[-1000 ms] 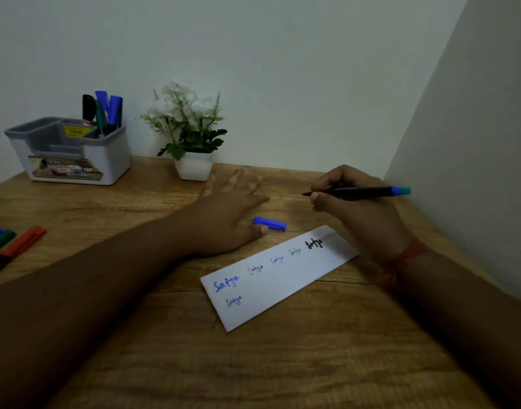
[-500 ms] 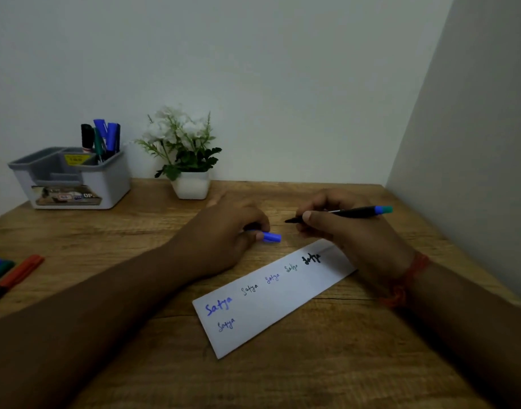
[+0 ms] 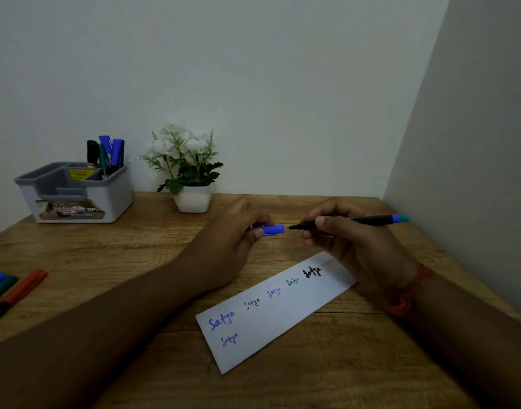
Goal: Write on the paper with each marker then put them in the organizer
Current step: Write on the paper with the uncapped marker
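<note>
1. Nearest me, the paper lies flat on the table, bearing six written words.
2. Above it, my right hand pinches the marker, tip pointing left; my left hand pinches the blue cap, its mouth just short of the tip.
3. Judgement: recapping. Keep cap and tip on one line, then push until seated.
4. Left edge: loose markers wait.
5. Farthest, the organizer holds several markers beside a potted plant.
</note>
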The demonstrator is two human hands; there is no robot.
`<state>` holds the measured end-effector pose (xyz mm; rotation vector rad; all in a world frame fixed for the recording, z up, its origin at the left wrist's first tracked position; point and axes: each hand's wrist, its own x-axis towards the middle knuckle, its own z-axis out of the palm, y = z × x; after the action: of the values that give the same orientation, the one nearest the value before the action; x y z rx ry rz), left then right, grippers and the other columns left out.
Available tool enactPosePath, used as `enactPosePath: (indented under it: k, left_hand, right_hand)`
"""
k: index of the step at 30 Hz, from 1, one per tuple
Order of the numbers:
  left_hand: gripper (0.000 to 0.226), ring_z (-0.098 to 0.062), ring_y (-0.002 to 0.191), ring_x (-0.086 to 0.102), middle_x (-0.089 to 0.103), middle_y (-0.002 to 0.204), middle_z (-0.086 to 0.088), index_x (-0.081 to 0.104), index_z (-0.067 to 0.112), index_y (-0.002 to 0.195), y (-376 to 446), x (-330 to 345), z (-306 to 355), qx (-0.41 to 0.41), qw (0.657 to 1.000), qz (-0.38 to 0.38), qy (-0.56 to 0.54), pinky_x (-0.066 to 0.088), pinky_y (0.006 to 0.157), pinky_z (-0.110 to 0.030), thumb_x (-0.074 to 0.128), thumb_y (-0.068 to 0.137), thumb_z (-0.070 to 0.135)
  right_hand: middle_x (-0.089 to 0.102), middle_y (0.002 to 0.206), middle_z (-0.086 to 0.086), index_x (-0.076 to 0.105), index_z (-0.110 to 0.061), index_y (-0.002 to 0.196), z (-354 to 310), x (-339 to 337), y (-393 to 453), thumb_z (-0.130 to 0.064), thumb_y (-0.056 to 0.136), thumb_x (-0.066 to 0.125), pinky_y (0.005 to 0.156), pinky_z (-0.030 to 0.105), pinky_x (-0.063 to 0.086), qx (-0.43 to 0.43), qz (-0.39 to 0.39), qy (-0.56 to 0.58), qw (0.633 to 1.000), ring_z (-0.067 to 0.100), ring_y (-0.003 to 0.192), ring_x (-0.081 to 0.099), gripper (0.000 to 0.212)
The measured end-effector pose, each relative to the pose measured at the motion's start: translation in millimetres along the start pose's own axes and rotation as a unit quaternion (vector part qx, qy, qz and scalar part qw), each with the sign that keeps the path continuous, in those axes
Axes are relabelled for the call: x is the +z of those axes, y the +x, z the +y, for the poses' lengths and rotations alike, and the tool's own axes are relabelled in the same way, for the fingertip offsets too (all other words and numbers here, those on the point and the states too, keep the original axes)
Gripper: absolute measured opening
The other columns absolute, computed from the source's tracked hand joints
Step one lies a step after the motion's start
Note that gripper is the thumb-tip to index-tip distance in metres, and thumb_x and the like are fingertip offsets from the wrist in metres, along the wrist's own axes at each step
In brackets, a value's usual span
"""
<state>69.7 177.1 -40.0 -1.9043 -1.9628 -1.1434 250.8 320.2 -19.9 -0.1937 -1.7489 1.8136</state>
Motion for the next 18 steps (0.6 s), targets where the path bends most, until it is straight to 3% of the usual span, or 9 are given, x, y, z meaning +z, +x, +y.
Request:
enactPosePath:
  k: [7,11,15,18]
  left_hand:
    - [0.019,-0.002,0.089,0.051,0.05,0.097,0.012,0.064,0.02,0.11,0,2,3,0.005,1.0,-0.008,-0.016,0.036,0.073,-0.008,0.053,0.096,0.015]
    - [0.02,-0.006,0.091,0.053,0.054,0.1,0.009,0.063,0.026,0.108,0,4,4,0.007,1.0,-0.017,-0.02,0.043,0.077,-0.022,0.049,0.095,0.024]
    - [0.017,-0.008,0.09,0.054,0.056,0.1,0.008,0.06,0.033,0.106,0,4,7,0.01,0.999,-0.019,-0.034,0.047,0.077,-0.032,0.051,0.094,0.024]
    - [0.018,-0.009,0.09,0.055,0.056,0.099,0.01,0.063,0.03,0.106,0,3,8,-0.006,0.999,-0.013,-0.051,0.047,0.078,-0.03,0.052,0.092,0.026]
  right_hand:
    - [0.071,0.087,0.013,0.069,0.001,0.09,0,4,-3,0.006,0.094,0.054,0.074,0.031,0.06,0.002,-0.01,-0.023,1.0,0.023,0.082,0.071,0.016]
    - [0.072,0.09,0.014,0.067,0.0,0.092,0,4,-4,0.007,0.092,0.056,0.073,0.031,0.059,0.005,-0.014,-0.029,0.999,0.023,0.081,0.071,0.013]
    - [0.072,0.092,0.015,0.056,-0.003,0.087,1,9,-3,0.008,0.086,0.062,0.061,0.029,0.056,0.008,-0.008,-0.013,1.0,0.018,0.062,0.063,0.013]
    - [0.068,0.093,0.012,0.056,-0.004,0.08,2,12,-2,0.0,0.075,0.071,0.057,0.026,0.054,0.005,0.005,0.014,1.0,0.016,0.056,0.059,0.017]
